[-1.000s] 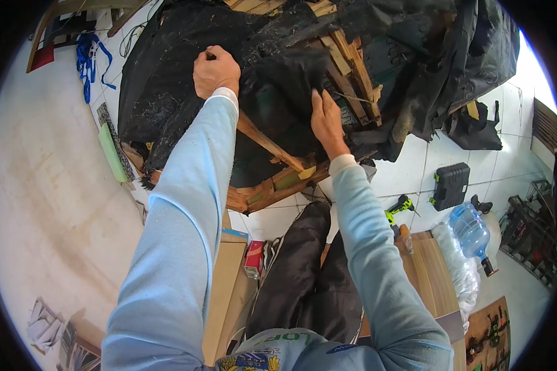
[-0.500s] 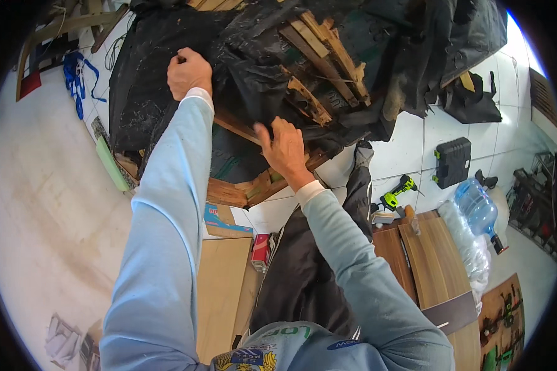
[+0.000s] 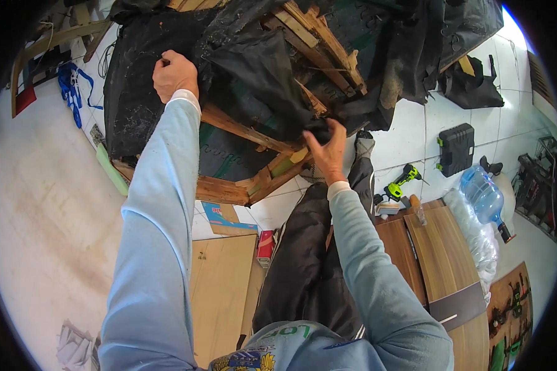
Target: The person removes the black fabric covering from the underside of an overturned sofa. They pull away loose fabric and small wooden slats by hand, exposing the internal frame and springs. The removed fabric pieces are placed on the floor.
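Observation:
A wooden furniture frame (image 3: 226, 190), its underside turned up, carries torn black fabric (image 3: 136, 93) and bare springs. My left hand (image 3: 175, 77) is closed in a fist at the fabric on the left side of the frame, seemingly pinching it; the exact grip is hidden. To the right, my right hand (image 3: 329, 153) has its thumb and fingers curled round a bunched end of a loose black flap (image 3: 263, 77). That flap stretches across the frame's opening. Broken wood strips (image 3: 319, 46) stick up beyond the right hand.
A green and black drill (image 3: 402, 182) and a black tool case (image 3: 456, 149) lie on the white tiles. Wood-grain boards (image 3: 439, 253) and a blue water bottle (image 3: 483, 195) are at the right. Pale boards (image 3: 223, 272) lie near my legs, beside a red box (image 3: 265, 246).
My right hand has moved right and slightly nearer, and the loose flap now stretches toward it. My left hand has shifted a little left, still closed. More of the frame's opening shows.

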Demonstrator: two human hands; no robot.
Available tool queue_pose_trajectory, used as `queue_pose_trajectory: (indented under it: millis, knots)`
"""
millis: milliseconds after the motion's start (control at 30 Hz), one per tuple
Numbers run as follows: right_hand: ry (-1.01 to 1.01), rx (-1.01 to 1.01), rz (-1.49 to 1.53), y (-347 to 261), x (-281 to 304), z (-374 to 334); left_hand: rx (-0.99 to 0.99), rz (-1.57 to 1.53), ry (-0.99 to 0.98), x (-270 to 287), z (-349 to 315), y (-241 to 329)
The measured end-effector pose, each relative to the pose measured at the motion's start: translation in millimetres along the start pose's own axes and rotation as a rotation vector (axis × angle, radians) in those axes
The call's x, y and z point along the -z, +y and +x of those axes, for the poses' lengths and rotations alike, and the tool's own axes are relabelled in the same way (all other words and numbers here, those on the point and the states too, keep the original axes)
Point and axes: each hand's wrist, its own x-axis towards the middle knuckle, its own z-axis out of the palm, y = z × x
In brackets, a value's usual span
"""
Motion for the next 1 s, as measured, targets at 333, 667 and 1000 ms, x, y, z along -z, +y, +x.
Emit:
queue_pose_trajectory:
  millis: [333,667,1000]
  knots:
    - [-0.023,-0.09,0.156,30.3,-13.9,16.2,0.004,-0.004,-0.01,3.2,-3.5,1.1]
    - [-0.019,-0.099,0.153,18.8,6.4,-4.1,-0.02,0.0,0.063,-5.5,8.8,-3.3]
    - [-0.428,-0.061,-0.008,24.7,17.8,-35.4,-0.022,-0.027,0.005,-1.2,-2.8,-2.9]
